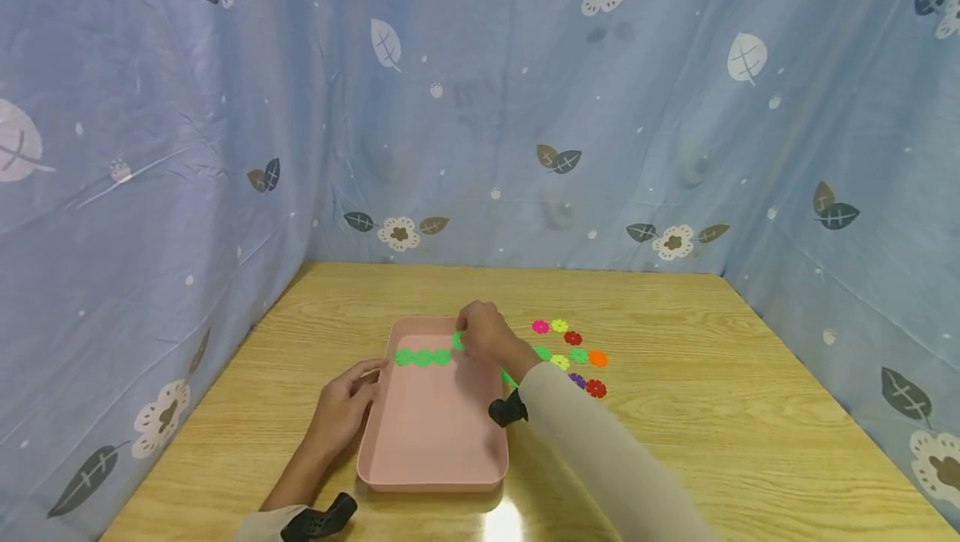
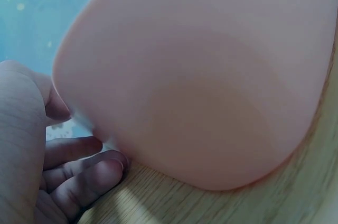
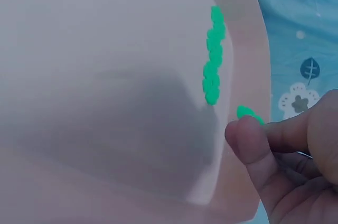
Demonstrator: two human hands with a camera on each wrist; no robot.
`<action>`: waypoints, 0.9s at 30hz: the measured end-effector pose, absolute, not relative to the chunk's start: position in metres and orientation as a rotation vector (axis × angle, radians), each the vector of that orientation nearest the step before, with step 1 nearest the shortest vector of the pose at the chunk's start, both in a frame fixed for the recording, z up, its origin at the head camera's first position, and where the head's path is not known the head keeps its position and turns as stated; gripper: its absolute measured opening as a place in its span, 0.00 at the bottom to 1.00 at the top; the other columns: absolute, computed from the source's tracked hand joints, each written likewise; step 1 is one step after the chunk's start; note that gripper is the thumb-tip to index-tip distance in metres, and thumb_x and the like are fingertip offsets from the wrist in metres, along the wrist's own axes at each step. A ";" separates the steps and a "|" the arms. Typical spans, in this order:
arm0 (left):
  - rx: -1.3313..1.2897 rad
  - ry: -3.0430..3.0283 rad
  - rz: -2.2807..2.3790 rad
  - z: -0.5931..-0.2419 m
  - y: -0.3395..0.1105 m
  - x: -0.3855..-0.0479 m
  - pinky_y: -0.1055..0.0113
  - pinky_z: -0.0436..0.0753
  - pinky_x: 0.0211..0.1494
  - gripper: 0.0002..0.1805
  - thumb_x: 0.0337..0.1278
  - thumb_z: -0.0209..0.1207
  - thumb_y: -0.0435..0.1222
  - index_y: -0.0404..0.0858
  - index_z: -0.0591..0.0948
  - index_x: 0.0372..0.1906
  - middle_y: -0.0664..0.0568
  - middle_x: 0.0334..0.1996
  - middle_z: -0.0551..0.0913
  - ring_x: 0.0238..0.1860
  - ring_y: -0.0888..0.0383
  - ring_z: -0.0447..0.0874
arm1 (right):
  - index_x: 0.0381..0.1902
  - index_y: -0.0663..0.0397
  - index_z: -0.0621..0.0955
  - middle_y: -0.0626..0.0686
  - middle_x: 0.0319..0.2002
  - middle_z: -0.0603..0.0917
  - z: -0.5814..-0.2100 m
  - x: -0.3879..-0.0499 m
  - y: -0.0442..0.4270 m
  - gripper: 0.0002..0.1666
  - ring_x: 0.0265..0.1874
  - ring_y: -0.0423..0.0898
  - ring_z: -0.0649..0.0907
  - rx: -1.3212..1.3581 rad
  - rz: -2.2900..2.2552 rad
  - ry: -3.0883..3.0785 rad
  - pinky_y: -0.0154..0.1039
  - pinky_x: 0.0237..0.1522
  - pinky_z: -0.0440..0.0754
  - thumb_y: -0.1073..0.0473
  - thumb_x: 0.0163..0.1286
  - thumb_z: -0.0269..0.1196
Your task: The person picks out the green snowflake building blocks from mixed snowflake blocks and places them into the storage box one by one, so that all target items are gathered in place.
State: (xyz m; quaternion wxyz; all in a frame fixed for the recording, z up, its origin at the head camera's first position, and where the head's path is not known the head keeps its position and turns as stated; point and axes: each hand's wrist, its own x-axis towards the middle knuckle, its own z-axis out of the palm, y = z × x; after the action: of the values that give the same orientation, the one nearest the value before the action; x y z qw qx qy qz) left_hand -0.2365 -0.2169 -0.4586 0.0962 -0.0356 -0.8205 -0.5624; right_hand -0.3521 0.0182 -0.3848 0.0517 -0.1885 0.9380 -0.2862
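Wooden tabletop holds a pink tray, relaxed left grip touching it — right grip pinching a green disc.

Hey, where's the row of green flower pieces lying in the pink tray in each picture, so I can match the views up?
Head: the row of green flower pieces runs sideways, below and slightly left of picture centre, in the tray's far half.
Left wrist: not in it.
Right wrist: the row runs up and down, right of centre in the upper part.
Shared landmark: the pink tray, seen in all three views.
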 end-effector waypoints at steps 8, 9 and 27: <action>-0.114 -2.441 -1.675 -0.460 -0.216 -0.237 0.63 0.83 0.54 0.21 0.72 0.51 0.32 0.40 0.79 0.66 0.36 0.62 0.80 0.67 0.42 0.77 | 0.18 0.46 0.51 0.45 0.21 0.46 -0.398 -0.353 0.022 0.29 0.22 0.44 0.47 -0.709 -0.723 2.820 0.39 0.25 0.50 0.81 0.62 0.50; -0.112 -2.439 -1.681 -0.460 -0.216 -0.237 0.64 0.83 0.54 0.21 0.72 0.51 0.32 0.39 0.79 0.66 0.36 0.62 0.80 0.66 0.42 0.77 | 0.18 0.45 0.51 0.44 0.20 0.46 -0.399 -0.352 0.022 0.30 0.21 0.43 0.47 -0.730 -0.703 2.826 0.38 0.24 0.52 0.80 0.62 0.51; -0.106 -2.467 -1.634 -0.464 -0.216 -0.229 0.69 0.80 0.48 0.22 0.73 0.50 0.32 0.40 0.78 0.67 0.35 0.62 0.80 0.66 0.42 0.77 | 0.12 0.52 0.66 0.44 0.19 0.66 -0.401 -0.344 0.026 0.25 0.21 0.38 0.66 -0.799 -0.681 2.796 0.34 0.25 0.63 0.77 0.64 0.54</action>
State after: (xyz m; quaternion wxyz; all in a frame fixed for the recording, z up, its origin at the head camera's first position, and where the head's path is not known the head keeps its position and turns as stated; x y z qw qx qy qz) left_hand -0.2292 -0.2158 -0.4636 0.0900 -0.0357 -0.8297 -0.5497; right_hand -0.3442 0.0255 -0.4011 0.0775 -0.2666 0.9334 -0.2272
